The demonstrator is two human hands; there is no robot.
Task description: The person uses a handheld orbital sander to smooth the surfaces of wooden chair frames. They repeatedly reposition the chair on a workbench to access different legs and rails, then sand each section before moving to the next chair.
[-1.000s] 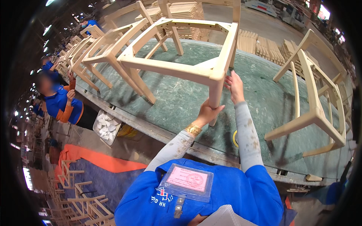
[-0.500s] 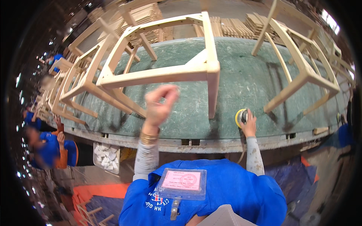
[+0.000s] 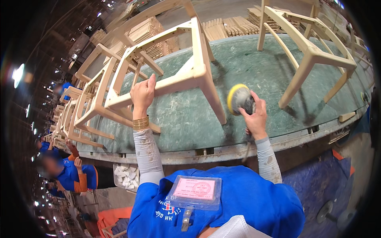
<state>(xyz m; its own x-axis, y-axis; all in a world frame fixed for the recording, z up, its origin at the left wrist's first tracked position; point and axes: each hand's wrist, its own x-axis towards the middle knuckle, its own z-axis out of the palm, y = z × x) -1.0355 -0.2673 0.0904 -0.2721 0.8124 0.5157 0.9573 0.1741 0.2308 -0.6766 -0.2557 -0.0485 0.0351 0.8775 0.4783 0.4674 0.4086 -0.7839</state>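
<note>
Sander [image 3: 239, 99], yellow pad facing left, gripped by right hand [image 3: 256, 115]; left hand [image 3: 143, 94] clasps chair frame [image 3: 174, 79].

dim workshop with a green workbench [image 3: 246, 71] and stacked timber [image 3: 222, 27] behind.

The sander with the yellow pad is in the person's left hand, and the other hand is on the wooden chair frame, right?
Not quite. The head view shows the sander with the yellow pad in the person's right hand, not the left. The left hand is the one resting on the wooden chair frame on the green table.
</note>
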